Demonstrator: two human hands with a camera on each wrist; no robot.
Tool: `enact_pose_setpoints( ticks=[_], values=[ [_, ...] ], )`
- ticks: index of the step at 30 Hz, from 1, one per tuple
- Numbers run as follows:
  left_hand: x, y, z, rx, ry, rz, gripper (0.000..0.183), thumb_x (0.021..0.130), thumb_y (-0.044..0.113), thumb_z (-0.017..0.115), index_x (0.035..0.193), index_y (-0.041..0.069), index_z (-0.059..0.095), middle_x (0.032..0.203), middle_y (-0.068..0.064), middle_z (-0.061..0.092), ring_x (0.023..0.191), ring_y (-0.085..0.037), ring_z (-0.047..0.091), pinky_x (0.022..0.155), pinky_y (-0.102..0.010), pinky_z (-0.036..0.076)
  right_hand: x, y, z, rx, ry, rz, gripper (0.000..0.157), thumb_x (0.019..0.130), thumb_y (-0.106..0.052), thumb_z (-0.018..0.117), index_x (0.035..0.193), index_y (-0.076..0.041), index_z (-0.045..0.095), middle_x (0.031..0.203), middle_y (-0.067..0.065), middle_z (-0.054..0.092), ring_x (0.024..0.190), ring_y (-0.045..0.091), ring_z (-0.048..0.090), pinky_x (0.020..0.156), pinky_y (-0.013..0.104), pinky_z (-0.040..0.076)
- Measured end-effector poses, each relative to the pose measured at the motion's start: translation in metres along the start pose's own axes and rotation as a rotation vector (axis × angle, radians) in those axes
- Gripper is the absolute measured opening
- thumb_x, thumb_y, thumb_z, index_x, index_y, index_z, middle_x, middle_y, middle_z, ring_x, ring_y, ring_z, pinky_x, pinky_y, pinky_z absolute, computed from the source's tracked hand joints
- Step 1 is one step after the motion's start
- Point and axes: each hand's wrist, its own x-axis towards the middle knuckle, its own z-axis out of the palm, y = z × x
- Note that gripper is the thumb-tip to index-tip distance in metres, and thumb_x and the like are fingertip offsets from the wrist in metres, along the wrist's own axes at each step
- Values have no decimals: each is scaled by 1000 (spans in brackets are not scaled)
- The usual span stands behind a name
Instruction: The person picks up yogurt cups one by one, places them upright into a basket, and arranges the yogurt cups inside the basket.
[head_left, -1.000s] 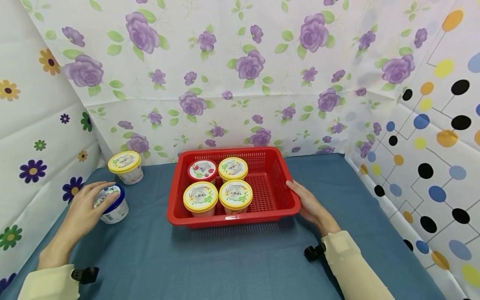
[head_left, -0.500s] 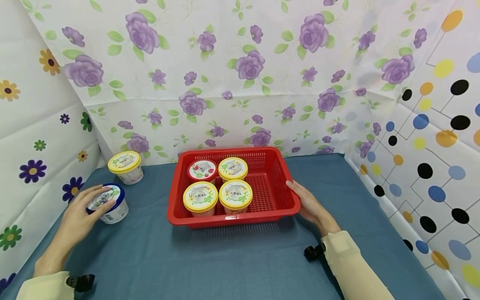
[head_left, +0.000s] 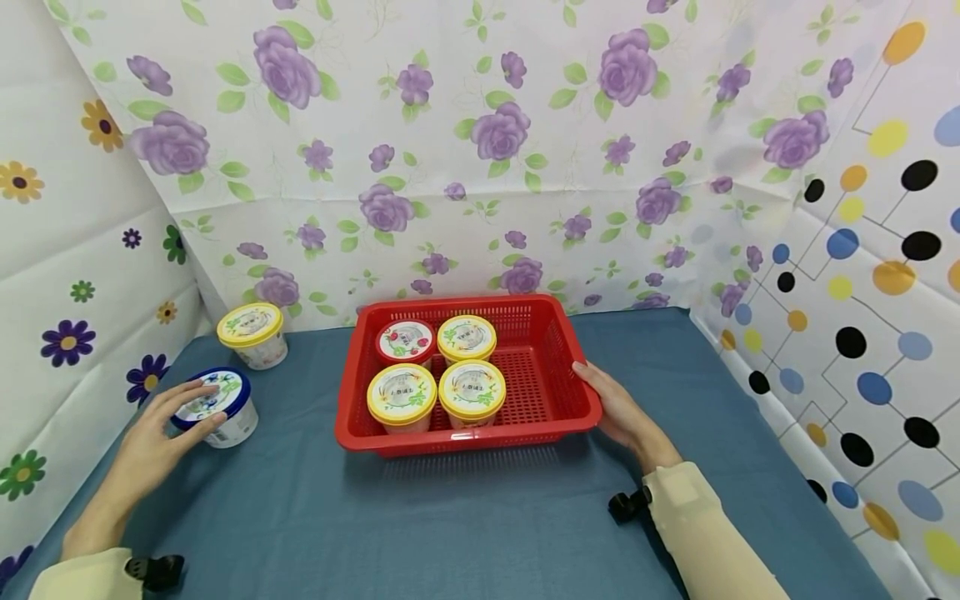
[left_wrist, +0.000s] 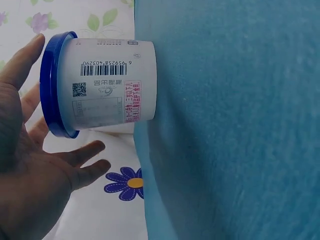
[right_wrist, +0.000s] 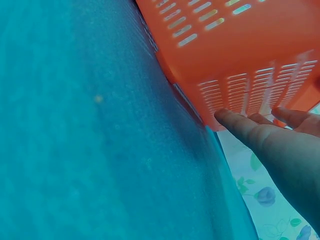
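On the left of the blue cloth stands a white paper tub (head_left: 234,425) with a dark blue lid, upright. My left hand (head_left: 161,437) is at this tub, fingers spread over and around its lid. In the left wrist view, space shows between the lower fingers (left_wrist: 90,170) and the tub's printed side. My right hand (head_left: 618,408) holds the right end of a red plastic basket (head_left: 536,362), thumb at the rim and fingers (right_wrist: 240,125) against the slotted outer wall. Inside the basket, toward its left, stand tubs with yellow lids (head_left: 472,390) and one with a red lid (head_left: 406,339).
Behind the blue-lidded tub, another tub with a yellow lid (head_left: 250,325) stands close to the back left corner. Floral cloth (head_left: 450,150) hangs at the back, and patterned sheets close off both sides. Blue cloth (head_left: 420,533) covers the table in front of the basket.
The left hand has drawn back slightly to the left, its fingers spreading wider so more of the blue lid shows. The right hand, basket and tubs have not moved.
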Motion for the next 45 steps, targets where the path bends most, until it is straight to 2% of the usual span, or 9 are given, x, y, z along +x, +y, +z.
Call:
enact_pose_setpoints(
  ticks=[10,17,20,28,32,36,45],
  values=[
    [1,-4,3,-24,29,-10,61,105,34,65,148,-7,49,159,-35,25,148,-62,12,103,-87,13,-1,0,1,12,12,13,60,113,-43,41,165,-16,26,147,39,45,111,31,69,92,39,59],
    [2,-6,4,-24,4,-55,66,104,41,64,154,0,46,170,-22,19,151,-58,12,103,-85,16,-1,-1,1,13,20,19,60,113,-42,40,165,-15,26,146,39,46,108,27,71,90,38,59],
    [3,-6,4,-27,8,-60,66,104,41,65,153,0,46,170,-22,20,152,-57,11,104,-85,16,-1,-1,1,7,17,14,60,113,-42,40,165,-15,26,145,39,46,107,27,71,90,38,59],
    [4,-3,4,-8,25,-85,68,103,42,66,151,-2,49,165,-28,25,151,-58,11,105,-85,14,-1,0,0,-4,13,8,62,113,-43,41,165,-15,25,146,37,47,108,28,71,91,39,59],
    [2,0,3,-28,40,-99,69,102,44,66,152,-1,49,167,-25,23,152,-57,9,106,-85,14,-1,0,1,-3,12,10,61,113,-43,41,165,-16,25,146,37,47,107,27,71,91,40,59],
    [1,5,1,-51,69,-82,67,102,44,67,153,3,49,169,-20,23,154,-54,9,107,-84,13,-1,0,1,-1,15,13,61,113,-43,41,165,-16,26,145,37,47,107,27,71,90,40,60],
    [4,19,-4,-102,105,-53,64,102,41,68,152,5,51,171,-15,23,158,-42,-7,111,-82,-4,-1,-1,1,-1,15,12,61,112,-43,42,165,-16,26,148,36,46,112,32,69,91,40,59]
  ],
)
